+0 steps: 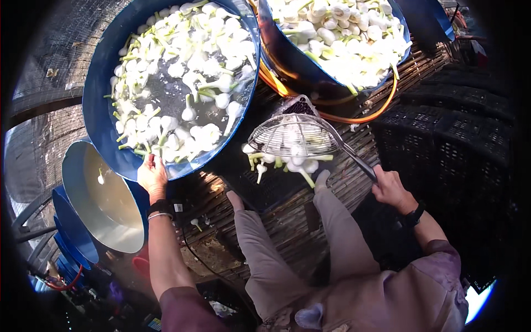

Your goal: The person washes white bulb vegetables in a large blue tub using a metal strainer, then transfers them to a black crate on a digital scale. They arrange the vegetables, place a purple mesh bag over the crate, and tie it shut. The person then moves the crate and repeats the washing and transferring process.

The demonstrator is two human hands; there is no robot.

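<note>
My right hand [391,191] is wrapped around the long handle of a wire skimmer [290,135]. The skimmer is tipped over a black crate [249,191] between my feet. White garlic bulbs [298,166] with short green stems show at and below its rim; whether they lie in the crate or are falling, I cannot tell. At the near edge of a big blue tub [98,124], my left hand [152,174] closes on the rim. Inside that tub, many garlic bulbs [213,135] float in water.
A second blue tub [281,33], heaped with garlic, stands at the far right beside an orange hose [354,120]. Left of me is a pale-lined tub [105,193] of cloudy water. Black crates [442,133] stack up on the right. The floor is wooden slats [276,235].
</note>
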